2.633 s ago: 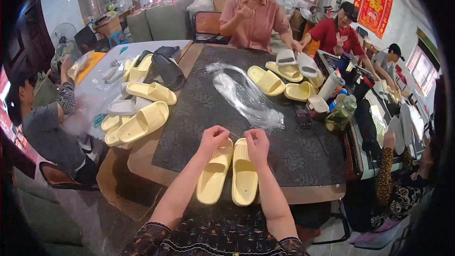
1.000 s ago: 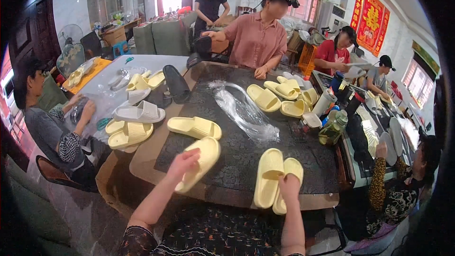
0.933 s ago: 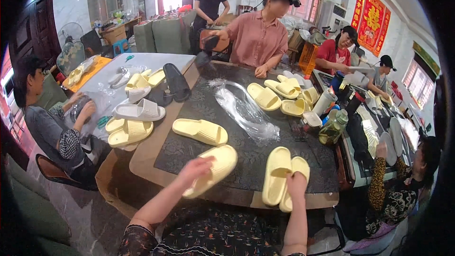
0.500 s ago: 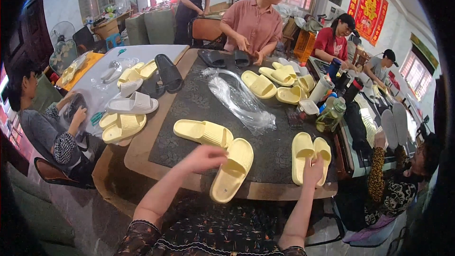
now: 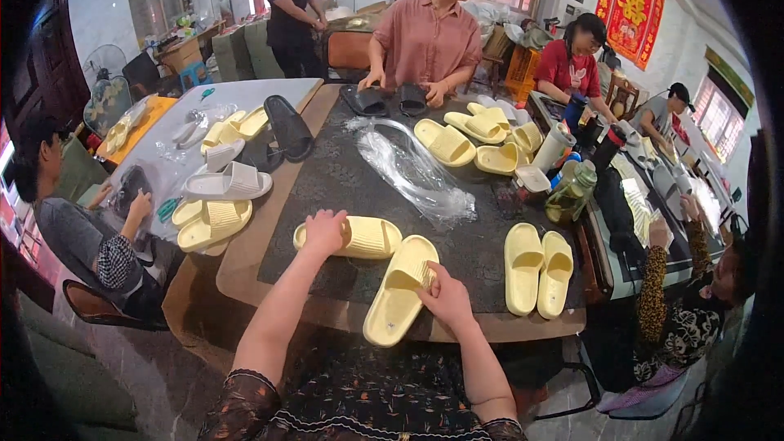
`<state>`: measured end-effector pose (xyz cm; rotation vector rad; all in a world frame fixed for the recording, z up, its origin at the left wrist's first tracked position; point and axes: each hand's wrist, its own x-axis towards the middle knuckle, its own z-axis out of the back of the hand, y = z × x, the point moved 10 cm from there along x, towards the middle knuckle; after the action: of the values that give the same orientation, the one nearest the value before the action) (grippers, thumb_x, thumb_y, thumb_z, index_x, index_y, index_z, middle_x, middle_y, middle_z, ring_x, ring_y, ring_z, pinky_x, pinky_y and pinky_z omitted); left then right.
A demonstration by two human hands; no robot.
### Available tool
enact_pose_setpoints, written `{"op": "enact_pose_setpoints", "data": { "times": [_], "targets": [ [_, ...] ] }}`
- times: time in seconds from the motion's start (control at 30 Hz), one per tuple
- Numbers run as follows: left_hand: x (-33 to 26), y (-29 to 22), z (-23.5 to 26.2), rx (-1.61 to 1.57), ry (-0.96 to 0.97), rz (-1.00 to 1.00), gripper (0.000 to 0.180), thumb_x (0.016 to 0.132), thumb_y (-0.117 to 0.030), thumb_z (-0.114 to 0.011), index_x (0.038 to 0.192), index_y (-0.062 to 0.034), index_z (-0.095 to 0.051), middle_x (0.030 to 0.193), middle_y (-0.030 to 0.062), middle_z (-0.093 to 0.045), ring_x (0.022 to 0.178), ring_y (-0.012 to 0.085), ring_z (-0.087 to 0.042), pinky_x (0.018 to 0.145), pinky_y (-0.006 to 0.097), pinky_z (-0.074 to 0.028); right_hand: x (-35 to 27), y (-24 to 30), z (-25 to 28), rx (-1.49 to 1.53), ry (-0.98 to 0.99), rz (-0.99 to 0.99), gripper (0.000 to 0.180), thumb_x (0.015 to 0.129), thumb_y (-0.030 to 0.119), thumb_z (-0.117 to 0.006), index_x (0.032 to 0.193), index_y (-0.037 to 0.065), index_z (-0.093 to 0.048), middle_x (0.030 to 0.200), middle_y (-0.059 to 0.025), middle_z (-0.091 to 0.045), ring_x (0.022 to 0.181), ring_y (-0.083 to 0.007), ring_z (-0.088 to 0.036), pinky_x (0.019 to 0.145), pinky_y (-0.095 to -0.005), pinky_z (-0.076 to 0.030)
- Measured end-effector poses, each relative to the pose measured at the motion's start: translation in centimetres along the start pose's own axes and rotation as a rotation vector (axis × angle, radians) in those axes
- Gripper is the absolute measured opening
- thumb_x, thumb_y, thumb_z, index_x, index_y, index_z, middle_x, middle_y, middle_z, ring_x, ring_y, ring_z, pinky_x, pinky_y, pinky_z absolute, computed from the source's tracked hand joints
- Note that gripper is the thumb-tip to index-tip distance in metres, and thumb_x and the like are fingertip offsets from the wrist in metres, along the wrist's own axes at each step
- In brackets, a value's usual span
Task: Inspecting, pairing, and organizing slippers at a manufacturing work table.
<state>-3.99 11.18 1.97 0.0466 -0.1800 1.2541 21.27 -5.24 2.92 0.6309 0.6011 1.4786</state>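
Observation:
My left hand (image 5: 325,233) grips the heel end of a pale yellow slipper (image 5: 374,237) lying sideways on the dark table mat. With my right hand (image 5: 447,297) I hold the strap edge of a second yellow slipper (image 5: 396,302), which slants with its heel over the table's near edge. The toe of this second slipper touches or nearly touches the first one. Some of my fingers are hidden under or behind the slippers. To the right, a pair of yellow slippers, a left one (image 5: 523,265) and a right one (image 5: 556,278), lies side by side with heels toward me.
Clear plastic bags (image 5: 416,175) lie mid-table. Beyond them are several yellow slippers (image 5: 445,143) and black slippers (image 5: 364,101) under a co-worker's hands. Bottles (image 5: 572,192) stand at the right. Grey slippers (image 5: 229,181) and scissors (image 5: 167,211) lie on the left table, where another person sits.
My right hand has let go of the right-hand pair and come left to the near slipper. My left hand has moved from that slipper to the sideways one's heel.

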Motion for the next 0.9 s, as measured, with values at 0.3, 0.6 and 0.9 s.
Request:
{"op": "enact_pose_setpoints", "data": {
  "times": [0.3,0.6,0.9],
  "targets": [
    [-8.4,-4.4,0.8,-0.28,-0.003,0.014,0.051,0.085,-0.024,-0.062,0.128,-0.0044,-0.042,0.093,0.0191,-0.064,0.077,0.0404,-0.066,0.066,0.05,-0.054,-0.3,-1.4,1.0,0.041,-0.073,-0.035,0.054,0.073,0.017,-0.069,0.126,0.01,-0.058,0.066,-0.0066,-0.056,0.062,-0.0229,-0.059,0.062,-0.0364,-0.048],
    [-8.4,-4.7,2.3,-0.278,0.163,-0.1,0.035,0.083,-0.019,-0.061,0.111,-0.0034,-0.047,0.086,0.0187,-0.066,0.08,0.0392,-0.066,0.071,0.05,-0.052,0.1,-2.0,1.1,0.066,-0.123,-0.046,0.052,0.071,0.018,-0.069,0.121,0.008,-0.062,0.067,-0.0071,-0.056,0.063,-0.0234,-0.059,0.061,-0.0375,-0.048],
    [-6.3,-5.5,5.4,-0.409,0.285,-0.162,0.054,0.079,-0.045,-0.07,0.113,-0.0041,-0.061,0.107,0.0194,-0.063,0.1,0.0359,-0.062,0.086,0.046,-0.05,0.6,0.1,2.1,0.135,-0.049,-0.072,0.051,0.074,0.03,-0.076,0.119,0.008,-0.064,0.069,-0.007,-0.055,0.063,-0.0232,-0.058,0.063,-0.0365,-0.047]
  ]
}}
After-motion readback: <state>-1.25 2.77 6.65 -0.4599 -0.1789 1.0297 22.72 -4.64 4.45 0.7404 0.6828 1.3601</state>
